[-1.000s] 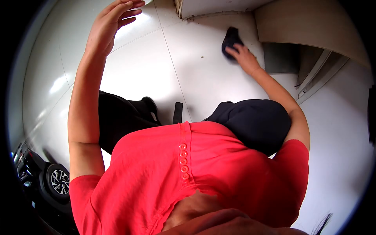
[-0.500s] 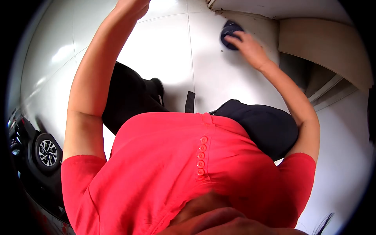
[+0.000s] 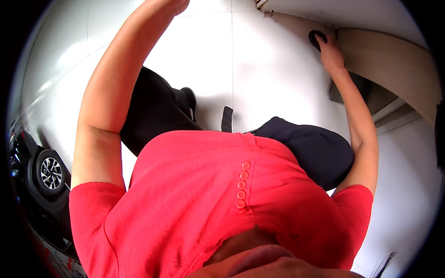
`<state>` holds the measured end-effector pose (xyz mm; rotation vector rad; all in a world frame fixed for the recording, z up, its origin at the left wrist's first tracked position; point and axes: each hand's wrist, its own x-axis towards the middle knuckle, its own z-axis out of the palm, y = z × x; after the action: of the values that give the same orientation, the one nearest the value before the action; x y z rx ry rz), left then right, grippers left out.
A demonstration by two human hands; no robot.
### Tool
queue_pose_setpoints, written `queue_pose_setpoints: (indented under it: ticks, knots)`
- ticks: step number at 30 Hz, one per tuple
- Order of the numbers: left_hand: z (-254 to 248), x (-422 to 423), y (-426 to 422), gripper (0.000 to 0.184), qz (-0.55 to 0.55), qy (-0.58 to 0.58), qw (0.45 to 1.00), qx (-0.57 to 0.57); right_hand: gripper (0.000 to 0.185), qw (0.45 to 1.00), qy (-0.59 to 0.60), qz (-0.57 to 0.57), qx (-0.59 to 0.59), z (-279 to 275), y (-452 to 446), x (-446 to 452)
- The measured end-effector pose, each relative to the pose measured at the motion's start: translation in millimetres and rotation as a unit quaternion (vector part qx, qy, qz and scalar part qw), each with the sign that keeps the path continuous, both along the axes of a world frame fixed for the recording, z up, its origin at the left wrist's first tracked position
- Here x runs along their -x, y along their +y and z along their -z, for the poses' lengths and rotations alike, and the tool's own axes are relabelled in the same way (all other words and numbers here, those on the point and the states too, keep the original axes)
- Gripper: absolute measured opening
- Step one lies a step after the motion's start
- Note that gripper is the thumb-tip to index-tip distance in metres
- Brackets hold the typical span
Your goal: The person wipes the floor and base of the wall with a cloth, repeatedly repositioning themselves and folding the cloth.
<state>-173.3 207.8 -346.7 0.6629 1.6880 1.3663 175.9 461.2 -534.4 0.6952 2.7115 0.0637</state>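
Observation:
At the upper right, my right hand is closed on a dark, rounded thing. It has a smooth oval outline, and its kind is not clear. That hand is low over the pale tiled floor, close to the edge of a beige panel. My left hand is mostly cut off by the top edge of the view. Only its wrist side shows, so its fingers and anything in them are hidden.
Brown crumbly debris lies along the wall's foot at the top. Below the beige panel is a dark recess. My dark-clad legs are bent, with a black strap between them. A black car stands at the left.
My right hand has moved right with the dark thing, from the open floor to beside the beige panel. My left hand has shifted slightly right at the top edge.

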Motion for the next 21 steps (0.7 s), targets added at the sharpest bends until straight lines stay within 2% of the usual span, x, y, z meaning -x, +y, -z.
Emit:
queue_pose_setpoints:
  ticks: [2,4,7,9,11,13,15,16,18,19,20,21]
  knots:
    - [2.2,-0.7,0.0,0.024,-0.003,-0.003,1.0,-0.001,0.049,0.999,0.034,0.017,-0.01,-10.1,0.2,8.3]
    - [5.4,0.5,0.7,0.024,-0.004,-0.011,1.0,-0.004,0.05,0.988,0.136,-0.034,0.06,-21.4,-21.4,36.1]
    - [8.6,5.8,-0.8,0.024,-0.011,-0.019,1.0,-0.008,0.05,0.982,0.116,-0.086,0.122,-38.9,-74.1,95.0]
    - [10.2,8.9,0.1,0.023,-0.012,-0.021,1.0,-0.014,0.049,0.974,0.144,-0.118,0.131,-19.3,-104.5,126.7]
    - [10.2,8.8,1.7,0.024,-0.019,-0.022,1.0,-0.006,0.049,0.979,0.09,-0.15,0.107,-9.0,-126.6,147.5]
    - [7.3,7.6,1.7,0.024,-0.021,-0.02,1.0,-0.002,0.044,0.979,0.094,-0.149,0.1,25.8,-121.6,140.3]
    - [7.5,7.0,0.6,0.023,-0.019,-0.024,1.0,0.004,0.047,0.971,0.153,-0.114,0.142,47.2,-92.4,111.4]
    - [6.7,6.4,-0.8,0.023,-0.02,-0.023,1.0,0.004,0.05,0.986,0.085,-0.084,0.116,50.6,-72.3,100.6]
    - [4.8,6.7,-1.5,0.022,-0.009,-0.011,1.0,0.001,0.05,0.994,0.104,0.008,0.038,79.9,-17.0,61.1]
    - [5.5,7.0,-1.2,0.022,-0.009,-0.011,1.0,-0.001,0.047,0.996,0.013,0.083,0.024,49.7,-6.6,55.3]
    - [5.8,6.8,-1.6,0.022,-0.01,-0.009,1.0,-0.001,0.045,0.994,-0.054,0.096,-0.005,58.0,22.2,45.1]
    - [6.1,6.0,-1.7,0.022,-0.01,-0.009,1.0,0.0,0.045,0.989,-0.053,0.139,-0.023,47.6,30.1,41.6]
